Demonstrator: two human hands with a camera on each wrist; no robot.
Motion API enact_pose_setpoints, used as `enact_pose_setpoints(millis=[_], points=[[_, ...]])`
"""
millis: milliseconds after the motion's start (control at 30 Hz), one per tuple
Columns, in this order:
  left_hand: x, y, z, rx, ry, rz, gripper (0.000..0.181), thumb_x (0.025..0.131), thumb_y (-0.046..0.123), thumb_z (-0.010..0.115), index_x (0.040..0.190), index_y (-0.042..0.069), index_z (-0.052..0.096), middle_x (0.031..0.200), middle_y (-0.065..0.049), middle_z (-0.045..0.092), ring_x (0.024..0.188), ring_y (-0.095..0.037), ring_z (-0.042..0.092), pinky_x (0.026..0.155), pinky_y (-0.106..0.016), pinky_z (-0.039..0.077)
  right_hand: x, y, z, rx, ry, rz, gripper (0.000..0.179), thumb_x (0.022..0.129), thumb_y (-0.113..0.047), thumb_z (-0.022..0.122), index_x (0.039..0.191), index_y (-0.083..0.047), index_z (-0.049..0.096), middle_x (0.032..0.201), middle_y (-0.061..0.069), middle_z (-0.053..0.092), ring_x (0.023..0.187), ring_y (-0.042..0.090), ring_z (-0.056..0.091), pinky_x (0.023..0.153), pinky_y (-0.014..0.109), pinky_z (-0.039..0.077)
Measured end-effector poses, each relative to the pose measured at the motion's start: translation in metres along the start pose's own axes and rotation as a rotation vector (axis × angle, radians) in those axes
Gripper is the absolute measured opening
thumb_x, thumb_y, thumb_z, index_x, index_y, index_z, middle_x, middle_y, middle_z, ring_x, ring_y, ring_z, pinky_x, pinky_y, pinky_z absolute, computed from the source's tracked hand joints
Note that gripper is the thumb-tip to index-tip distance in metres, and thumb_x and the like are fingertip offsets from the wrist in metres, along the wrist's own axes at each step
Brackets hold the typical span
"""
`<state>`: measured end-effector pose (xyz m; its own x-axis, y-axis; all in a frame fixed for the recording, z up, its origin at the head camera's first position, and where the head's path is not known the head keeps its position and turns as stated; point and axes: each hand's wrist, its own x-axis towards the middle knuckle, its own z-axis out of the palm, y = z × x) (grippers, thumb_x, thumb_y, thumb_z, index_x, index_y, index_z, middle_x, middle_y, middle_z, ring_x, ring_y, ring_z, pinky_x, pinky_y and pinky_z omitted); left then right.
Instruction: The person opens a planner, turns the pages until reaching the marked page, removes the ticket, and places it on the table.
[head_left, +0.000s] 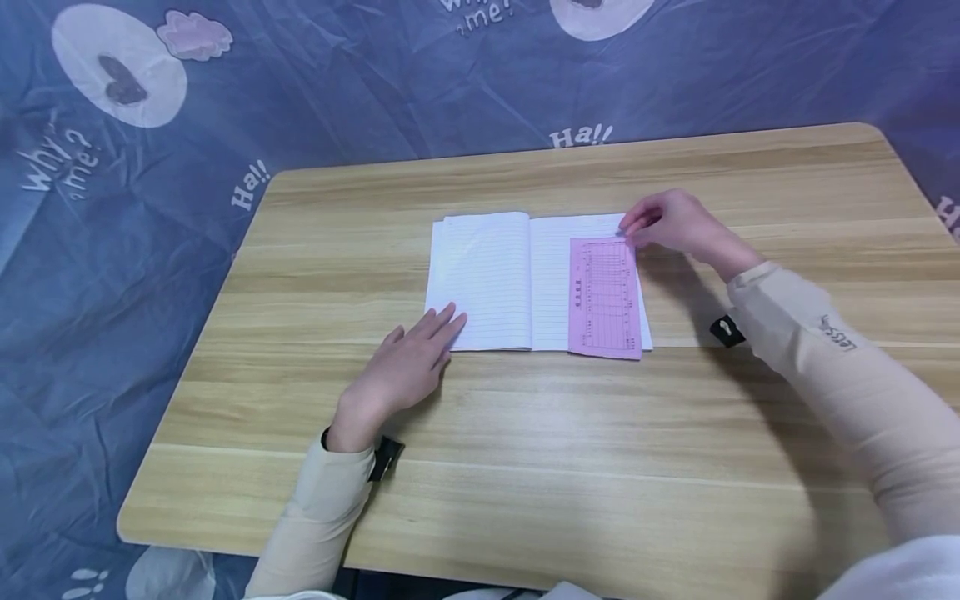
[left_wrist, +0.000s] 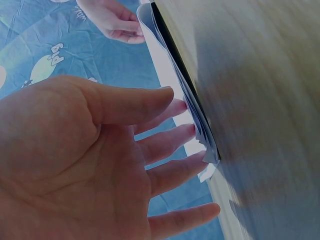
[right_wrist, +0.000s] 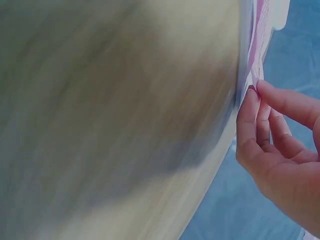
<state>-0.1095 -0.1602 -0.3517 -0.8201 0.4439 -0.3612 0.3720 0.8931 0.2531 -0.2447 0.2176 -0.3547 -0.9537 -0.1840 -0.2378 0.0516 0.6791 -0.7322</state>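
Observation:
An open lined notebook (head_left: 480,275) lies on the table, its ruled pages facing up. Over its right page is a pink printed form slip (head_left: 600,300), turned sideways, its lower edge reaching just past the notebook's bottom. My right hand (head_left: 671,223) pinches the slip's upper right corner between thumb and forefinger; the right wrist view shows the pink paper (right_wrist: 259,45) at those fingertips. My left hand (head_left: 401,362) has its fingers stretched out, fingertips resting on the lower left corner of the left page. In the left wrist view, the thumb (left_wrist: 145,104) stands beside the page edges.
The wooden table (head_left: 525,467) has rounded corners. Behind and to the left hangs a blue cloth (head_left: 360,83) with white prints. Both forearms wear beige sleeves (head_left: 322,508), and a small black tab (head_left: 726,331) sticks out by the right one.

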Motion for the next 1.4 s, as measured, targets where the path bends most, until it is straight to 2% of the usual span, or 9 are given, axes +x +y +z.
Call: enact_pose_setpoints(millis=[267, 500, 733, 1033, 1100, 1233, 1300, 1400], points=[[0.001, 0.000, 0.001, 0.003, 0.001, -0.001, 0.055, 0.106, 0.018, 0.039, 0.158, 0.018, 0.021, 0.164, -0.001, 0.012, 0.149, -0.024, 0.013, 0.115, -0.059, 0.016, -0.006, 0.026, -0.031, -0.037, -0.007, 0.008, 0.033, 0.088, -0.010, 0.073, 0.115, 0.007, 0.065, 0.086, -0.002, 0.068, 0.076, 0.006, 0.058, 0.066, 0.019, 0.044], [0.001, -0.001, 0.002, 0.003, 0.002, -0.005, 0.055, 0.106, 0.018, 0.040, 0.158, 0.018, 0.021, 0.164, -0.001, 0.013, 0.149, -0.024, 0.013, 0.115, -0.058, 0.016, -0.009, 0.046, -0.058, -0.088, -0.016, 0.020, 0.035, 0.089, -0.013, 0.073, 0.117, 0.006, 0.065, 0.086, -0.008, 0.066, 0.077, 0.003, 0.055, 0.067, 0.017, 0.041], [0.001, -0.001, 0.002, -0.003, -0.001, -0.005, 0.055, 0.106, 0.018, 0.040, 0.158, 0.018, 0.021, 0.164, 0.000, 0.013, 0.149, -0.024, 0.012, 0.116, -0.058, 0.016, -0.009, 0.057, -0.072, -0.122, -0.014, 0.000, 0.031, 0.088, -0.007, 0.071, 0.113, 0.011, 0.064, 0.082, -0.007, 0.067, 0.072, 0.001, 0.054, 0.063, 0.017, 0.041], [0.000, 0.000, 0.000, -0.003, 0.001, 0.003, 0.056, 0.105, 0.017, 0.041, 0.158, 0.017, 0.022, 0.164, -0.001, 0.013, 0.149, -0.025, 0.013, 0.115, -0.058, 0.017, -0.008, 0.060, -0.078, -0.137, -0.018, 0.044, 0.030, 0.090, -0.007, 0.069, 0.114, 0.010, 0.064, 0.083, -0.006, 0.067, 0.073, 0.001, 0.054, 0.062, 0.019, 0.040], [0.000, 0.000, 0.000, -0.004, 0.002, 0.005, 0.056, 0.105, 0.017, 0.041, 0.158, 0.017, 0.022, 0.164, -0.001, 0.013, 0.149, -0.025, 0.013, 0.115, -0.059, 0.017, -0.010, 0.060, -0.077, -0.146, -0.005, 0.028, 0.031, 0.089, -0.005, 0.069, 0.115, 0.010, 0.063, 0.087, -0.001, 0.070, 0.072, -0.003, 0.054, 0.062, 0.017, 0.041], [-0.001, 0.000, 0.000, -0.002, 0.003, 0.006, 0.056, 0.105, 0.017, 0.040, 0.158, 0.017, 0.022, 0.164, -0.001, 0.013, 0.149, -0.025, 0.013, 0.115, -0.058, 0.018, -0.017, 0.057, -0.073, -0.186, 0.041, -0.033, 0.036, 0.088, -0.001, 0.068, 0.120, 0.011, 0.061, 0.104, 0.020, 0.070, 0.073, -0.009, 0.053, 0.062, 0.012, 0.041], [-0.001, 0.000, 0.000, 0.001, 0.008, 0.008, 0.056, 0.105, 0.017, 0.040, 0.158, 0.017, 0.022, 0.164, -0.001, 0.014, 0.149, -0.026, 0.013, 0.115, -0.059, 0.018, -0.025, 0.053, -0.066, -0.235, 0.077, -0.085, 0.035, 0.088, 0.000, 0.066, 0.121, 0.011, 0.060, 0.112, 0.028, 0.066, 0.081, 0.004, 0.063, 0.063, 0.011, 0.042], [-0.001, 0.000, 0.000, 0.004, 0.011, 0.005, 0.055, 0.105, 0.017, 0.040, 0.158, 0.017, 0.022, 0.164, 0.000, 0.013, 0.149, -0.025, 0.013, 0.115, -0.058, 0.018, -0.042, 0.043, -0.049, -0.286, 0.090, -0.144, 0.037, 0.092, -0.001, 0.061, 0.126, 0.011, 0.056, 0.120, 0.035, 0.058, 0.099, 0.034, 0.065, 0.080, 0.028, 0.053]])
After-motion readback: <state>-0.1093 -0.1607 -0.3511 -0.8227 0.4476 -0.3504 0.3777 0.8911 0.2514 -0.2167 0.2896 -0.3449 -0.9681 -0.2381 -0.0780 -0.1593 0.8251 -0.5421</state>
